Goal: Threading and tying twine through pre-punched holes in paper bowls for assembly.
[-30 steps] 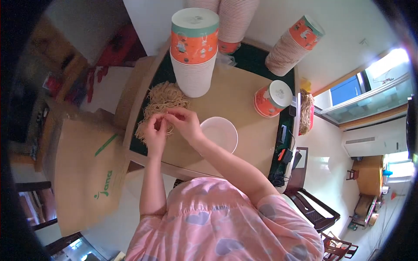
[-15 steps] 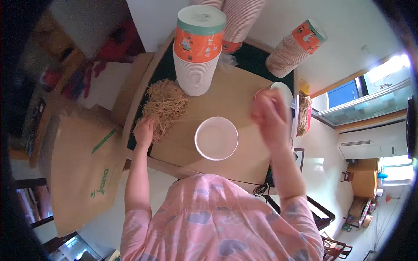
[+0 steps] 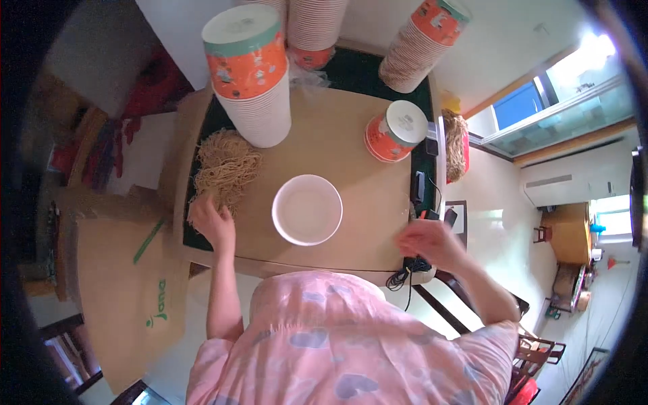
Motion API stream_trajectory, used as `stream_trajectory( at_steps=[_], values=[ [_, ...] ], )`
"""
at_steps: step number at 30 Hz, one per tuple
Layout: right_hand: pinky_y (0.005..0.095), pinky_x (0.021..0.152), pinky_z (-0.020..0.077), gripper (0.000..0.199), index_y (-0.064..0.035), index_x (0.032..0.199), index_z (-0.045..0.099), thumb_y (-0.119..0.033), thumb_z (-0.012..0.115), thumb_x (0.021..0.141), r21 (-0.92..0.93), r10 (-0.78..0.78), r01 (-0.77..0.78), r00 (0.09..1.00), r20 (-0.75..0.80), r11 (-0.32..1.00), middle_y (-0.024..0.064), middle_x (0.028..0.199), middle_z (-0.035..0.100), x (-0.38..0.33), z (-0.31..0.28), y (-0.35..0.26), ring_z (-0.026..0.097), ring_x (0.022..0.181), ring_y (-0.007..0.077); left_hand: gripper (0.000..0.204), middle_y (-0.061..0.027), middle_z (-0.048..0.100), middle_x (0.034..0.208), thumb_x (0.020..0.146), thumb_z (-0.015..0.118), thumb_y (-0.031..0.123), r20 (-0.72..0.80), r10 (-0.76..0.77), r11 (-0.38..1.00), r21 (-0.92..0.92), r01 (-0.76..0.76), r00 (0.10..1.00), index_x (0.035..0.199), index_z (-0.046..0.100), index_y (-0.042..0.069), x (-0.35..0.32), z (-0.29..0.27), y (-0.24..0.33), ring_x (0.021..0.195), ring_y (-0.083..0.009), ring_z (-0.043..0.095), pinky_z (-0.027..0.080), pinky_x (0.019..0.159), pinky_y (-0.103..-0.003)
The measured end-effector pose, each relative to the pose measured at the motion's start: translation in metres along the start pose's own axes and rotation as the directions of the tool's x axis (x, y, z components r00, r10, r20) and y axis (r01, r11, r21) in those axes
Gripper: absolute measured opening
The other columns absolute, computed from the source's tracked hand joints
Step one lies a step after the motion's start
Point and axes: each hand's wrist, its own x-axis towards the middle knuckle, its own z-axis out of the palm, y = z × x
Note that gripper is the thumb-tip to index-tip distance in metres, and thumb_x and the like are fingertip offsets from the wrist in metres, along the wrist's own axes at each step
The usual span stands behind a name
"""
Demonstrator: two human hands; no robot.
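Note:
A tangled pile of tan, noodle-like strands [image 3: 227, 162] lies at the left side of the table. My left hand [image 3: 214, 223] is at its near end, fingers curled into the strands. A white paper cup [image 3: 307, 210], mouth up, stands in the middle between my hands. Over the near right edge of the table, my right hand [image 3: 433, 244] is held in the air, fingertips blurred and bent toward the cup. Beyond it, a short upside-down stack of orange paper cups [image 3: 386, 143] with a pale base sits at the right.
A tall upside-down cup stack [image 3: 248, 74] stands behind the strands, with more stacks [image 3: 314, 30] behind it. Another stack [image 3: 422, 47] leans at the back right. Black cables [image 3: 405, 272] lie at the right edge. A large cardboard box [image 3: 135, 283] stands to the left.
My right hand has come away from the short cup stack, toward me, uncovering it. My left hand stays by the strands. The view has shifted, moving the table contents leftward.

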Motion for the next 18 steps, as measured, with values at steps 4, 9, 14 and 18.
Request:
stream_trajectory(
  at_steps=[4,9,14,18],
  values=[
    [0.0252,0.075,0.0495,0.010,0.0020,0.096,0.058,-0.003,0.055,0.088,0.216,-0.167,0.162,0.986,0.009,0.963,0.0074,0.091,0.062,0.053,0.053,0.062,0.061,0.083,0.0136,0.013,-0.0106,0.058,0.097,0.079,0.060,0.006,0.139,0.194,0.761,-0.646,-0.060,0.971,0.092,0.058,0.003,-0.017,-0.032,0.096,0.094,-0.0262,0.054,0.043,0.082,-0.037],
    [0.0223,0.060,0.0442,0.007,-0.0010,0.090,0.061,0.000,0.060,0.083,-0.131,-0.418,0.397,0.854,-0.311,0.909,0.0031,0.082,0.061,0.075,0.103,0.086,0.055,0.068,0.0092,0.027,-0.0052,0.057,0.068,0.093,0.049,0.023,0.664,0.343,0.462,-0.735,0.496,0.665,0.079,0.056,0.002,-0.063,-0.057,0.148,0.064,-0.0129,0.055,0.044,0.060,-0.026],
    [0.0232,0.054,0.0414,0.008,-0.0010,0.087,0.061,0.001,0.062,0.079,-0.286,-0.506,0.423,0.780,-0.368,0.860,0.0068,0.077,0.057,0.074,0.117,0.085,0.051,0.061,0.0114,0.032,0.0012,0.051,0.064,0.096,0.045,0.027,0.809,0.455,0.301,-0.533,0.791,0.372,0.076,0.056,0.004,-0.074,-0.058,0.149,0.060,-0.0066,0.047,0.040,0.056,-0.022],
    [0.0232,0.052,0.0416,0.008,-0.0012,0.087,0.061,-0.001,0.063,0.080,-0.262,-0.503,0.432,0.785,-0.362,0.863,0.0070,0.077,0.057,0.076,0.119,0.095,0.051,0.059,0.0114,0.025,0.0034,0.049,0.064,0.094,0.049,0.020,0.791,0.457,0.210,-0.541,0.815,0.407,0.076,0.057,0.004,-0.077,-0.054,0.150,0.060,-0.0050,0.045,0.038,0.055,-0.020]
  ],
)
